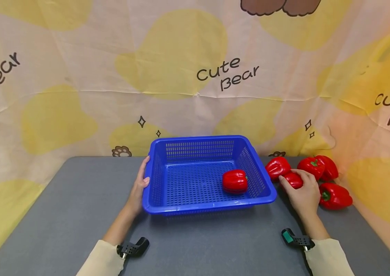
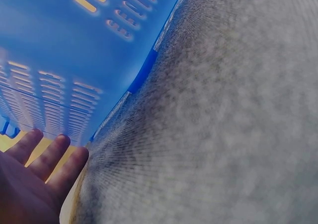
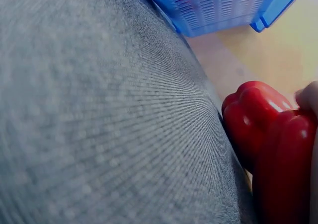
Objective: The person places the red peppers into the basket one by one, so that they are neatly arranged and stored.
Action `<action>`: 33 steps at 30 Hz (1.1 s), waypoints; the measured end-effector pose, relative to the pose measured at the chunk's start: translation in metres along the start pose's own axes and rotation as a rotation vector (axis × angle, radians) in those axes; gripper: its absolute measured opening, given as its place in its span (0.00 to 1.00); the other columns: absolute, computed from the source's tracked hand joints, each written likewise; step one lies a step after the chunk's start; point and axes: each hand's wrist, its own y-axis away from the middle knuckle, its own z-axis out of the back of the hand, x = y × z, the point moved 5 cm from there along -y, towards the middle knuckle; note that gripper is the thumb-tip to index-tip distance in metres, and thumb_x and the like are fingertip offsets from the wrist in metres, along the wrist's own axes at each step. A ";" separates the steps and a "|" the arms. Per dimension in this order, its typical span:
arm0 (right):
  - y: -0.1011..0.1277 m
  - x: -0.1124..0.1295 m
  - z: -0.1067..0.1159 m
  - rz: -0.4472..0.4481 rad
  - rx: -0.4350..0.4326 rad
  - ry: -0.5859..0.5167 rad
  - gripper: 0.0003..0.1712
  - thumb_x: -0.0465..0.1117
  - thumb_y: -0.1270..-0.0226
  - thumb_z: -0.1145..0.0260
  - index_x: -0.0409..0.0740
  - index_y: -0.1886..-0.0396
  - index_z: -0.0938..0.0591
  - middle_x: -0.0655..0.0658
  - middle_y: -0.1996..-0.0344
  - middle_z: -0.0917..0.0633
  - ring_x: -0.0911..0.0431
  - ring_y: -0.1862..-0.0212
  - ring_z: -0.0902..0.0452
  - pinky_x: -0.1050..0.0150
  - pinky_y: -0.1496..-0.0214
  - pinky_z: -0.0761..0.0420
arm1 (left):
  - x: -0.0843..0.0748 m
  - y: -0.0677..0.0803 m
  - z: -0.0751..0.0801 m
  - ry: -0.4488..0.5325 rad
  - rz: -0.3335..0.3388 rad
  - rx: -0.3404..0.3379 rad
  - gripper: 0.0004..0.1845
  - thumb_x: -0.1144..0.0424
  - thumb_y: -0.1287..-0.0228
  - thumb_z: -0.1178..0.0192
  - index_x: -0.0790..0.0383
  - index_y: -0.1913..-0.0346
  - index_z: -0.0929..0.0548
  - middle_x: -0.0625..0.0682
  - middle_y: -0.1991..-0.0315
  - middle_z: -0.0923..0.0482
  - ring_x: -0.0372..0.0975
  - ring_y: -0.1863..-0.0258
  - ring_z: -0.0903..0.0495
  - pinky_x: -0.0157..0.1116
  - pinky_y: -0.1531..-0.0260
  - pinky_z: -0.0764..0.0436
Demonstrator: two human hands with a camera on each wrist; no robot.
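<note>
Left hand [image 1: 135, 191]: laid straight-fingered against basket [image 1: 208, 207], left edge.
Right hand [image 1: 306, 196]: pepper [image 1: 293, 180] gripped near table [image 1: 195, 245], far right corner.

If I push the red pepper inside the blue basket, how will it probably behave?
The pepper may roll, because it lies on its side and its body is rounded. Its lobed shape could make that roll uneven. It looks glossy, so it might also slide under the fingertips.
</note>
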 end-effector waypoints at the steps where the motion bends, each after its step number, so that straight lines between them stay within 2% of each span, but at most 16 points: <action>1: 0.000 0.000 0.001 -0.018 -0.009 0.001 0.29 0.51 0.40 0.28 0.42 0.41 0.18 0.33 0.39 0.21 0.36 0.40 0.28 0.32 0.44 0.27 | 0.000 0.000 0.000 0.002 -0.001 0.001 0.38 0.57 0.31 0.64 0.47 0.18 0.58 0.64 0.20 0.53 0.46 0.38 0.25 0.40 0.53 0.14; 5: -0.001 -0.002 0.004 -0.072 -0.053 -0.011 0.29 0.54 0.36 0.32 0.42 0.40 0.18 0.32 0.40 0.20 0.36 0.42 0.27 0.36 0.44 0.28 | 0.000 -0.001 0.000 -0.003 0.002 -0.002 0.38 0.57 0.31 0.64 0.46 0.18 0.58 0.63 0.19 0.53 0.47 0.36 0.26 0.39 0.52 0.14; 11: -0.001 -0.006 0.008 -0.115 -0.128 -0.083 0.26 0.52 0.31 0.37 0.38 0.44 0.18 0.31 0.45 0.17 0.37 0.46 0.25 0.44 0.46 0.30 | 0.001 -0.002 0.000 -0.024 0.004 -0.012 0.39 0.57 0.31 0.64 0.46 0.18 0.57 0.62 0.19 0.54 0.47 0.35 0.28 0.38 0.51 0.15; 14: -0.002 -0.007 0.009 -0.142 -0.148 -0.115 0.23 0.52 0.28 0.39 0.39 0.46 0.17 0.33 0.47 0.16 0.43 0.47 0.25 0.49 0.43 0.31 | 0.001 -0.001 0.000 -0.022 -0.003 -0.010 0.39 0.57 0.32 0.64 0.46 0.18 0.57 0.63 0.20 0.53 0.47 0.36 0.27 0.39 0.52 0.15; 16: -0.002 -0.007 0.010 -0.162 -0.153 -0.124 0.22 0.52 0.28 0.40 0.41 0.46 0.17 0.36 0.48 0.15 0.51 0.49 0.24 0.54 0.42 0.30 | 0.001 -0.001 0.001 -0.017 -0.008 -0.008 0.39 0.57 0.32 0.64 0.46 0.18 0.57 0.63 0.20 0.53 0.47 0.36 0.27 0.39 0.52 0.15; 18: -0.002 -0.008 0.010 -0.173 -0.154 -0.124 0.22 0.52 0.28 0.40 0.42 0.47 0.16 0.37 0.48 0.15 0.59 0.53 0.26 0.58 0.44 0.30 | 0.001 -0.002 0.001 -0.015 -0.009 -0.009 0.39 0.57 0.31 0.64 0.46 0.18 0.57 0.62 0.19 0.54 0.47 0.36 0.27 0.39 0.51 0.15; 20: -0.002 -0.008 0.010 -0.182 -0.161 -0.125 0.22 0.53 0.28 0.40 0.42 0.47 0.16 0.37 0.49 0.14 0.61 0.54 0.27 0.62 0.47 0.31 | 0.001 -0.002 0.001 -0.010 -0.008 -0.009 0.38 0.57 0.31 0.64 0.46 0.18 0.57 0.62 0.19 0.54 0.47 0.35 0.27 0.39 0.50 0.15; 23: -0.001 -0.008 0.011 -0.165 -0.183 -0.135 0.22 0.52 0.27 0.41 0.41 0.47 0.17 0.35 0.48 0.14 0.52 0.53 0.23 0.60 0.47 0.31 | 0.001 -0.001 0.001 -0.005 -0.004 -0.006 0.38 0.57 0.31 0.64 0.46 0.18 0.58 0.63 0.19 0.54 0.47 0.36 0.27 0.40 0.51 0.15; 26: 0.000 -0.007 0.012 -0.139 -0.211 -0.148 0.22 0.51 0.26 0.42 0.39 0.46 0.16 0.33 0.47 0.15 0.41 0.47 0.23 0.51 0.42 0.31 | 0.001 -0.001 0.001 -0.002 -0.005 -0.005 0.38 0.57 0.31 0.64 0.47 0.18 0.58 0.63 0.19 0.54 0.47 0.36 0.27 0.40 0.51 0.15; 29: -0.001 -0.007 0.012 -0.114 -0.222 -0.146 0.22 0.50 0.27 0.41 0.39 0.46 0.15 0.33 0.47 0.15 0.39 0.46 0.23 0.47 0.41 0.31 | 0.001 -0.001 0.001 -0.006 -0.008 -0.006 0.39 0.57 0.32 0.64 0.47 0.18 0.58 0.63 0.20 0.54 0.47 0.36 0.27 0.40 0.51 0.15; 33: -0.001 -0.007 0.012 -0.112 -0.220 -0.129 0.22 0.51 0.27 0.41 0.39 0.49 0.14 0.32 0.50 0.14 0.40 0.49 0.22 0.53 0.46 0.32 | 0.001 -0.001 0.001 -0.025 -0.010 -0.011 0.39 0.56 0.32 0.64 0.45 0.18 0.58 0.62 0.19 0.54 0.51 0.35 0.30 0.38 0.50 0.16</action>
